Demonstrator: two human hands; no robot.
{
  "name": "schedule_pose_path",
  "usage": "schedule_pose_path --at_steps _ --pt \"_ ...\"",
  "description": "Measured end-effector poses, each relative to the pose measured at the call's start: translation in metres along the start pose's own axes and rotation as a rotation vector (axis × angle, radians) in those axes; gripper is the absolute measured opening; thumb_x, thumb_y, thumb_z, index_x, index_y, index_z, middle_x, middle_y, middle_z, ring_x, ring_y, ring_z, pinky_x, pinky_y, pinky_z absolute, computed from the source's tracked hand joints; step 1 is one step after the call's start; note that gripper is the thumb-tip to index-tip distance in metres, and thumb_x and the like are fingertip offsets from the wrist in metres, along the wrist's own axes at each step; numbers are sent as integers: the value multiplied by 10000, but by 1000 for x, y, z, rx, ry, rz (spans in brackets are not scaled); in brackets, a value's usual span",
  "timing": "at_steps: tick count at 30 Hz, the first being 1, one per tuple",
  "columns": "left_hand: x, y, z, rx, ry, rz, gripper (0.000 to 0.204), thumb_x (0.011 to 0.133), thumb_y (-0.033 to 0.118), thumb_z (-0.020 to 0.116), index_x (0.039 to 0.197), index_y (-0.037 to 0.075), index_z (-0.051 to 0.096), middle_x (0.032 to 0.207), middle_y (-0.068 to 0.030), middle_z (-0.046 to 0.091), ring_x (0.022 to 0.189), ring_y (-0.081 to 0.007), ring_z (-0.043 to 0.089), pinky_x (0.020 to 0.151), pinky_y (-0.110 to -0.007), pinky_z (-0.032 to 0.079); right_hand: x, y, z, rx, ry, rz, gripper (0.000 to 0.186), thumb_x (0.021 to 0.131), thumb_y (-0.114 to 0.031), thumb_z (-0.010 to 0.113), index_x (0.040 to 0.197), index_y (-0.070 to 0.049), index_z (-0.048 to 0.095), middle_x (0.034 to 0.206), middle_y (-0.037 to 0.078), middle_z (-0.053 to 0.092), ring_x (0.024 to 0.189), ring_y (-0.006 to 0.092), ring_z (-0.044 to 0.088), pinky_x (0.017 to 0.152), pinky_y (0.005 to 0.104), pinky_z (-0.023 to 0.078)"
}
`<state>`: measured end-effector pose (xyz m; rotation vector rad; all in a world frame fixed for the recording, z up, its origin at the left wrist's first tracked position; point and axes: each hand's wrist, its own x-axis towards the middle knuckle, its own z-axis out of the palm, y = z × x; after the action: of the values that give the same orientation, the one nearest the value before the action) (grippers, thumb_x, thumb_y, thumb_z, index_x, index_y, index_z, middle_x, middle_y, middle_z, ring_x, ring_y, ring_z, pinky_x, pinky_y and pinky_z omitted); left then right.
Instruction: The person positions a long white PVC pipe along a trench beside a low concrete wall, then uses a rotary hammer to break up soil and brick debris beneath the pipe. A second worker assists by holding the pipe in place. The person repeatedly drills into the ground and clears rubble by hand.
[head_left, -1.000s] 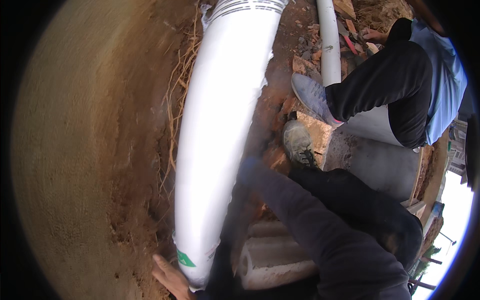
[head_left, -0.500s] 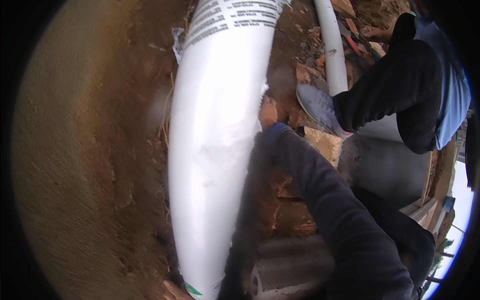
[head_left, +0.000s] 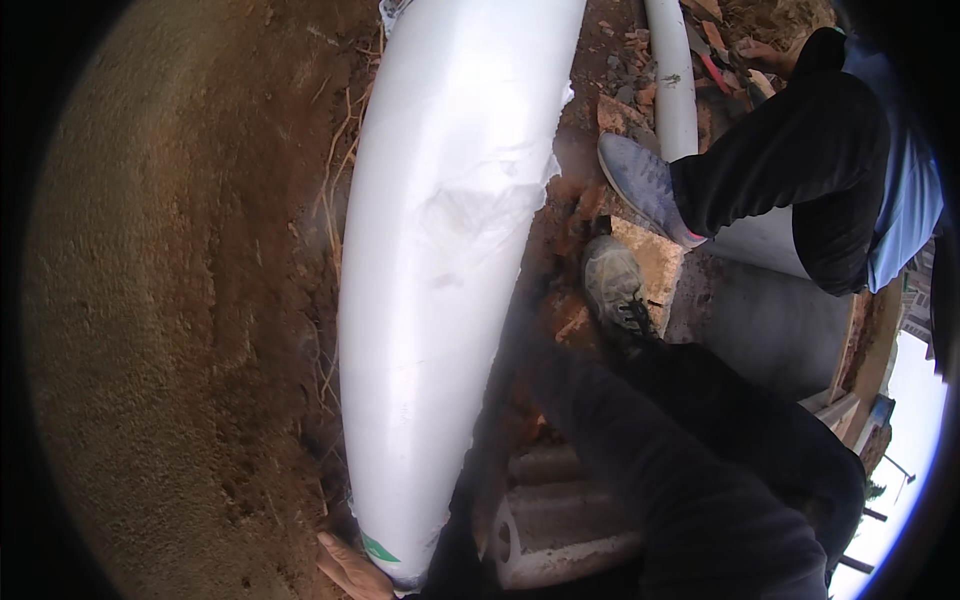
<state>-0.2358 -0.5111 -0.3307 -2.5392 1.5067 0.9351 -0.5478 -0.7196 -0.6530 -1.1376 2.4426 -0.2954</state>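
Note:
A long, bulky roll wrapped in white plastic (head_left: 430, 290) runs from the upper edge down to the lower left. Its wrapping is crumpled near the middle and torn along the right side, and a green mark shows at its narrow near end. My left hand (head_left: 352, 570) holds that near end from the left, its fingers lying along the roll's side. On the other side, my right forearm in a dark sleeve (head_left: 690, 490) reaches in toward the roll's lower right edge. Dark shadow and the roll hide my right hand.
Left of the roll are bare soil with roots and a rough brown wall (head_left: 110, 300). My shoe (head_left: 615, 280) rests by a brick-like block (head_left: 655, 265). Another person's shoe (head_left: 640, 180) and a pale pipe (head_left: 675, 90) lie beyond. Hollow cylindrical pieces (head_left: 560, 550) sit low centre.
The white roll has shifted away, and its printed band has left the view. My right hand has moved back along it and out of sight, uncovering my shoe. More of my left hand shows.

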Motion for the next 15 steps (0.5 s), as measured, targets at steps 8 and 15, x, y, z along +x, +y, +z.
schedule_pose_path --at_steps 8,15 --pt "-3 8 -5 124 -22 -16 484 1045 -11 358 1516 -15 468 1600 -135 452 1476 -256 432 1205 -452 405 8 1 -31 -257 42 45 685 841 -306 708 1440 -37 513 1497 245 448 1322 464 494 1071 540 463" --pt "5 47 -6 -300 175 -555 628 1040 446 409 1391 -71 460 1349 -218 510 1249 -297 555 1029 -440 501 -26 21 5 104 120 -114 629 818 -216 717 1382 6 550 1442 249 477 1284 426 505 1065 540 469"
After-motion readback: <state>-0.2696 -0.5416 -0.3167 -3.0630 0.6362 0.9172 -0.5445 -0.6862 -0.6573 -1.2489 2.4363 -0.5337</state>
